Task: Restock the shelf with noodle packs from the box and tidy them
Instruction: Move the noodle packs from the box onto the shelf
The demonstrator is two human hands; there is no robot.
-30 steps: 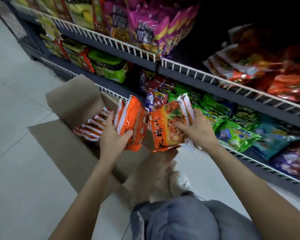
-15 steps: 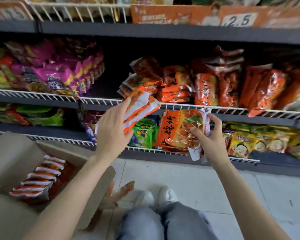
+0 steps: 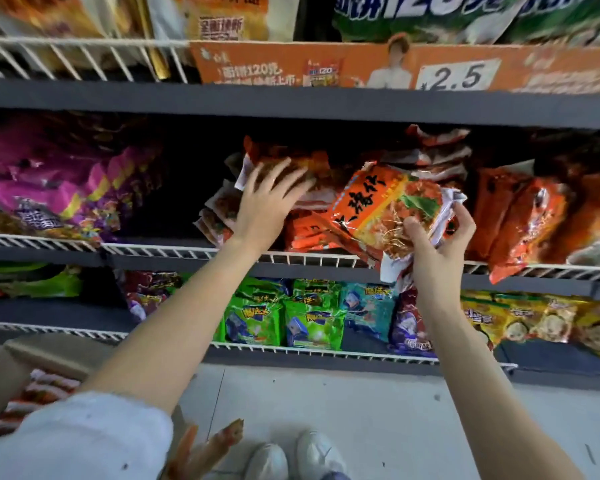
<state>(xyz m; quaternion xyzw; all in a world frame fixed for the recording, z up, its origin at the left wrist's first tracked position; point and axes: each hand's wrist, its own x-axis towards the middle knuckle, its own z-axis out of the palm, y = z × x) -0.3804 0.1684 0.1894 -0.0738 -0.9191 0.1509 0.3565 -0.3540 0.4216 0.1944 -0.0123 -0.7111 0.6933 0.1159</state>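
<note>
My right hand (image 3: 437, 244) grips a small bundle of orange noodle packs (image 3: 378, 209), tilted, at the front of the middle shelf (image 3: 160, 249), just above its white wire rail. My left hand (image 3: 267, 202) lies flat with fingers spread on top of a stack of orange noodle packs (image 3: 312, 230) on that shelf. At the lower left is the cardboard box (image 3: 49, 351), and more orange and white packs (image 3: 45, 386) show inside it, partly hidden by my left sleeve.
Purple packs (image 3: 56, 188) fill the shelf to the left, with a dark gap between them and the orange stack. More orange packs (image 3: 534, 216) lean at the right. Green and blue packs (image 3: 281, 320) sit on the shelf below. An orange price sign (image 3: 458, 76) hangs above.
Both hands rose from the box to the middle shelf. My left hand's packs now lie on the orange stack under its spread fingers. My right hand lifted its packs to the shelf front.
</note>
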